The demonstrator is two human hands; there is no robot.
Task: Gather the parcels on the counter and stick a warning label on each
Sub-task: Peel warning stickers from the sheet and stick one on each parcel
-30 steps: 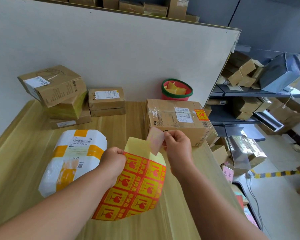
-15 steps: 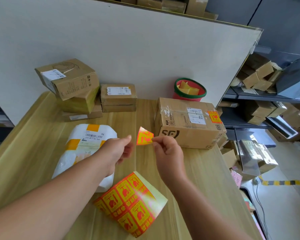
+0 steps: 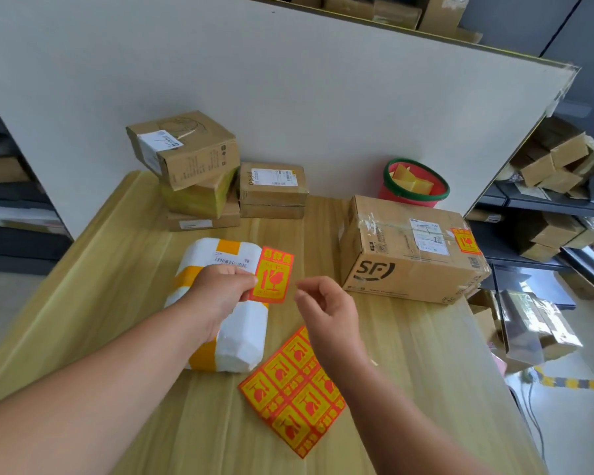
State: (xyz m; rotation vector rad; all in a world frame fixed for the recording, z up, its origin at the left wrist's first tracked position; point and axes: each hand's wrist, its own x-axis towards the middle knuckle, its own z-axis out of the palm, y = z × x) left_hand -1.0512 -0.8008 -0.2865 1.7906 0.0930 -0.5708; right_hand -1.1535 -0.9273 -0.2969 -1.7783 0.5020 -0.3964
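My left hand [image 3: 220,289] pinches one orange-and-yellow warning label [image 3: 272,275] by its left edge, holding it over the right side of a white parcel with yellow tape [image 3: 240,334]. Just right of the label hovers my right hand [image 3: 323,303], fingers loosely curled and holding nothing. The sheet of remaining labels [image 3: 292,389] lies flat on the wooden counter [image 3: 117,269] below my right wrist. A large cardboard box [image 3: 408,255] at the right carries a warning label [image 3: 465,241] on its top.
A stack of three cardboard boxes [image 3: 192,173] and two flat boxes [image 3: 271,190] stand at the back against the white partition. A red bin with a green rim [image 3: 414,185] holds yellow backing scraps. Shelves of boxes [image 3: 556,166] stand right of the counter.
The peeled label passed from my right hand to my left, which carried it over the white parcel. The label sheet dropped onto the counter. My right hand let go.
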